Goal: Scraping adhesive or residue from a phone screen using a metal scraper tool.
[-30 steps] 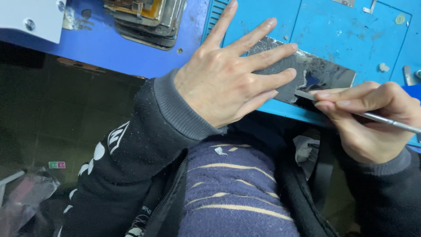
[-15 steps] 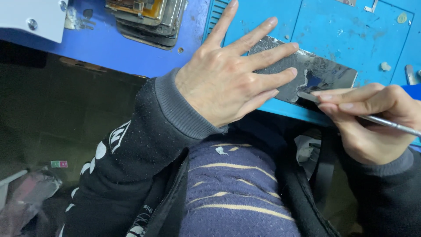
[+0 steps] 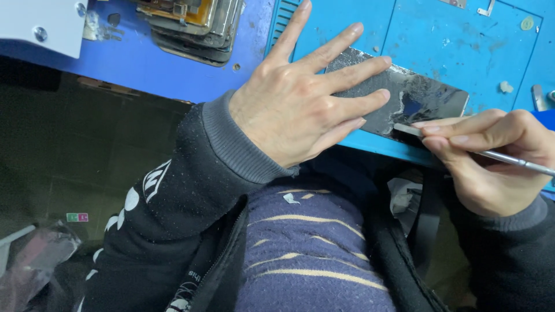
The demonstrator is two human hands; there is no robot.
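A flat grey phone panel [image 3: 425,95] with scraped, cracked patches lies on a blue work mat [image 3: 462,40] at the bench's near edge. My left hand [image 3: 300,101] rests spread flat on the panel's left part, fingers pressing it down. My right hand [image 3: 485,153] grips a thin metal scraping tool [image 3: 509,160] like a pen. Its flat blade tip [image 3: 407,129] touches the panel's near edge.
A stack of dismantled phone parts [image 3: 191,23] sits at the back left on the blue bench. A white box [image 3: 37,23] is at the far left corner. Small bits and a metal piece [image 3: 536,95] lie on the mat at right. My lap is below the bench edge.
Almost nothing has moved. The left hand stays spread on the panel and the blade stays at the panel's near edge.
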